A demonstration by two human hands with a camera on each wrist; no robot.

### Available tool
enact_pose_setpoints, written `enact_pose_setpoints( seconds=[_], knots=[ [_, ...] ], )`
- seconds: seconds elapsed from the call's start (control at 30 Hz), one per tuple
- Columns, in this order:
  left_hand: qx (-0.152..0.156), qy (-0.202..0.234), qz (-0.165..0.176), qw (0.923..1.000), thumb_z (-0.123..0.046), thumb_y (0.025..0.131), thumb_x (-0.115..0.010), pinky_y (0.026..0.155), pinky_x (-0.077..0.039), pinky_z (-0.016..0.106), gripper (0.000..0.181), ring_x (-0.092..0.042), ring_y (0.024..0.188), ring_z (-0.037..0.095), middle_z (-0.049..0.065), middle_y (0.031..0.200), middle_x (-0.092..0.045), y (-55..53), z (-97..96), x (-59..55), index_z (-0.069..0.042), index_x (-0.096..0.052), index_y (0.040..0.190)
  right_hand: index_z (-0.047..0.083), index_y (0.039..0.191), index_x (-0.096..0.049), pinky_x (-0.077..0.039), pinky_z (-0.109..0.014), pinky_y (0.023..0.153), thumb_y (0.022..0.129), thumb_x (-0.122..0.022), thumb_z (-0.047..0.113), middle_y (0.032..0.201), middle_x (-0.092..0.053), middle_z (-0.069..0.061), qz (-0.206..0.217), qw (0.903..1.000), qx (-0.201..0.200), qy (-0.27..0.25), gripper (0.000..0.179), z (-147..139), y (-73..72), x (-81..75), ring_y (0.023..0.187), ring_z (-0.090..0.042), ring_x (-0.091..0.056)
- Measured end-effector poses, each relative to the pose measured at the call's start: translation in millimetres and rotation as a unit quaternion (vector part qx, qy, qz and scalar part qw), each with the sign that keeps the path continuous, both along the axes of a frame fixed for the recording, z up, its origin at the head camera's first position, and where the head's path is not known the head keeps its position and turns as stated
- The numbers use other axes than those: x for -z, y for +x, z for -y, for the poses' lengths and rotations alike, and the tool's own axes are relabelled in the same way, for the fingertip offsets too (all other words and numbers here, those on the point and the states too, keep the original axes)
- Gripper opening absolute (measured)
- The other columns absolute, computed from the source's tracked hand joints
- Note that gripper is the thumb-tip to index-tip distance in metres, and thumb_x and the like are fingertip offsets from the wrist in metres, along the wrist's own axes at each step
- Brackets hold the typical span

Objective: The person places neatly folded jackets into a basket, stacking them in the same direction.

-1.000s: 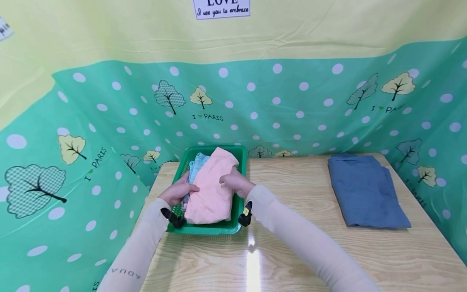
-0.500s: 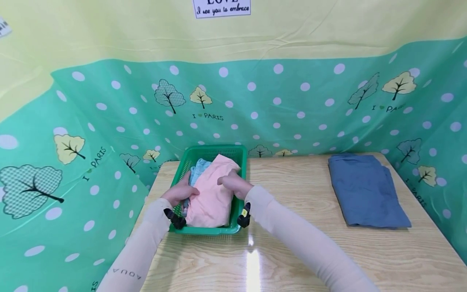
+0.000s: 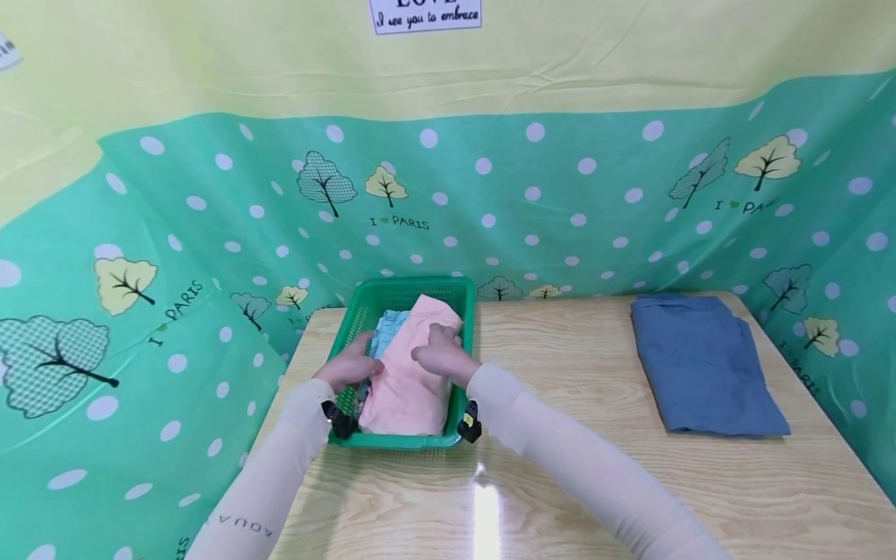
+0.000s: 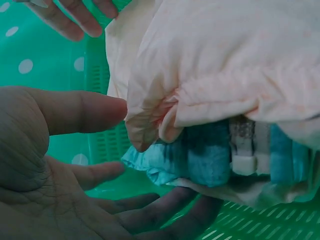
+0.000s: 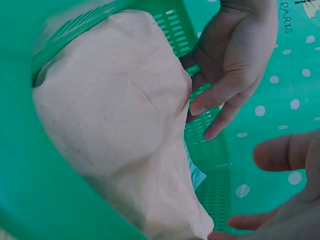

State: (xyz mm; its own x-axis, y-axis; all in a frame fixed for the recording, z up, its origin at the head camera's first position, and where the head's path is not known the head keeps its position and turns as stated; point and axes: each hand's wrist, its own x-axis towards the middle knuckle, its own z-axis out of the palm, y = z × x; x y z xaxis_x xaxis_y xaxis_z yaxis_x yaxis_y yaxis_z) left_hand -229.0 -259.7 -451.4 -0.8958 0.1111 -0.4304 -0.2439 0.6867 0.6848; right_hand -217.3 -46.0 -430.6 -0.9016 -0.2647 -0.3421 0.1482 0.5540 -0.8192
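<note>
A folded pale pink garment (image 3: 408,393) lies on top inside a green plastic basket (image 3: 409,442). Beneath its left edge show a light blue garment (image 3: 387,330) and, in the left wrist view, teal and grey folded cloth (image 4: 209,152). My left hand (image 3: 347,365) is at the left of the pile, its thumb tip by the pink edge and its fingers spread low beside the cloth. On the other side, my right hand (image 3: 446,356) is over the pink garment's right edge with the thumb apart. In the right wrist view the right hand (image 5: 287,200) shows extended fingers.
The basket stands at the back left of a wooden table (image 3: 560,482). A folded dark blue cloth (image 3: 707,369) lies at the back right. A patterned green and yellow curtain (image 3: 553,194) hangs behind and at both sides.
The pink garment has settled lower and toward the front of the basket. Both hands have loosened their hold on it, and their fingers are spread more.
</note>
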Motion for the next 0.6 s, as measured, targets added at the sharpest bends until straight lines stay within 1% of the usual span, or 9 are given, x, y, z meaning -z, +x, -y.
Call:
enact_pose_setpoints(
  seconds=[0.07, 0.13, 0.2, 0.23, 0.3, 0.4, 0.5, 0.53, 0.6],
  knots=[
    [0.007, -0.018, -0.006, 0.9998, -0.009, 0.094, -0.058, 0.099, -0.045, 0.051, 0.075, -0.046, 0.125, 0.039, 0.025, 0.160, -0.031, 1.7, -1.8, -2.5, -0.004, -0.023, 0.161, 0.002, 0.161, -0.023, -0.030, -0.053, 0.123, 0.100, -0.055, 0.028, 0.168, -0.018, -0.021, -0.006, 0.9998, -0.018, 0.007, 0.074, 0, 2.3, 1.7, 0.153, -0.037, -0.023],
    [0.018, -0.037, -0.012, 0.9991, -0.009, 0.094, -0.058, 0.086, -0.047, 0.042, 0.068, -0.054, 0.106, 0.034, 0.024, 0.145, -0.047, 3.2, -3.4, -4.9, -0.004, -0.033, 0.157, 0.002, 0.161, -0.023, -0.032, -0.052, 0.123, 0.101, -0.055, 0.028, 0.168, -0.021, -0.022, -0.007, 0.9990, -0.040, 0.020, 0.073, -1, 4.0, 4.1, 0.153, -0.036, -0.026],
    [0.024, -0.050, -0.019, 0.9983, -0.010, 0.093, -0.058, 0.077, -0.046, 0.037, 0.063, -0.054, 0.089, 0.029, 0.022, 0.129, -0.055, 3.9, -4.3, -6.4, -0.004, -0.040, 0.154, 0.002, 0.162, -0.023, -0.032, -0.052, 0.123, 0.102, -0.054, 0.027, 0.167, -0.023, -0.022, -0.011, 0.9975, -0.062, 0.031, 0.072, -2, 5.8, 5.9, 0.151, -0.034, -0.031],
    [0.026, -0.057, -0.021, 0.9978, -0.010, 0.093, -0.058, 0.074, -0.046, 0.036, 0.061, -0.054, 0.083, 0.026, 0.020, 0.122, -0.058, 4.0, -4.7, -7.0, -0.005, -0.043, 0.152, 0.002, 0.162, -0.022, -0.032, -0.051, 0.123, 0.102, -0.054, 0.027, 0.166, -0.025, -0.022, -0.015, 0.9965, -0.073, 0.038, 0.072, -2, 6.4, 6.5, 0.150, -0.033, -0.032],
    [0.036, -0.062, -0.024, 0.9972, -0.010, 0.093, -0.058, 0.070, -0.046, 0.035, 0.058, -0.052, 0.076, 0.024, 0.019, 0.116, -0.060, 4.3, -5.1, -7.5, -0.005, -0.047, 0.150, 0.000, 0.161, -0.024, -0.035, -0.050, 0.122, 0.103, -0.053, 0.027, 0.164, -0.030, -0.023, -0.027, 0.9941, -0.092, 0.050, 0.070, -3, 7.4, 8.0, 0.146, -0.033, -0.039],
    [0.052, -0.071, -0.025, 0.9958, -0.013, 0.096, -0.058, 0.073, -0.048, 0.036, 0.051, -0.055, 0.087, 0.026, 0.020, 0.128, -0.059, 4.9, -5.1, -7.3, -0.005, -0.052, 0.146, -0.002, 0.158, -0.030, -0.042, -0.048, 0.116, 0.104, -0.052, 0.026, 0.157, -0.041, -0.023, -0.047, 0.9885, -0.120, 0.078, 0.065, -3, 7.6, 11.4, 0.136, -0.030, -0.050],
    [0.068, -0.080, -0.025, 0.9942, -0.015, 0.099, -0.058, 0.083, -0.052, 0.041, 0.045, -0.058, 0.108, 0.031, 0.023, 0.144, -0.054, 6.8, -4.7, -6.9, -0.005, -0.056, 0.143, 0.000, 0.155, -0.037, -0.049, -0.046, 0.108, 0.104, -0.052, 0.027, 0.150, -0.049, -0.021, -0.062, 0.9814, -0.139, 0.116, 0.059, -2, 8.4, 15.8, 0.121, -0.027, -0.057],
    [0.070, -0.082, -0.024, 0.9938, -0.016, 0.099, -0.058, 0.086, -0.052, 0.041, 0.044, -0.057, 0.114, 0.031, 0.023, 0.147, -0.052, 7.7, -4.7, -7.1, -0.004, -0.057, 0.141, 0.001, 0.154, -0.039, -0.050, -0.045, 0.106, 0.104, -0.052, 0.027, 0.149, -0.051, -0.019, -0.068, 0.9778, -0.146, 0.134, 0.058, -2, 8.7, 17.1, 0.117, -0.026, -0.058],
    [0.071, -0.082, -0.020, 0.9939, -0.017, 0.100, -0.059, 0.091, -0.054, 0.045, 0.042, -0.059, 0.117, 0.031, 0.024, 0.148, -0.053, 9.5, -4.8, -7.7, -0.003, -0.059, 0.140, 0.004, 0.155, -0.040, -0.051, -0.043, 0.104, 0.104, -0.052, 0.029, 0.149, -0.051, -0.018, -0.077, 0.9699, -0.159, 0.167, 0.058, -1, 10.0, 19.3, 0.113, -0.024, -0.058]
  ],
)
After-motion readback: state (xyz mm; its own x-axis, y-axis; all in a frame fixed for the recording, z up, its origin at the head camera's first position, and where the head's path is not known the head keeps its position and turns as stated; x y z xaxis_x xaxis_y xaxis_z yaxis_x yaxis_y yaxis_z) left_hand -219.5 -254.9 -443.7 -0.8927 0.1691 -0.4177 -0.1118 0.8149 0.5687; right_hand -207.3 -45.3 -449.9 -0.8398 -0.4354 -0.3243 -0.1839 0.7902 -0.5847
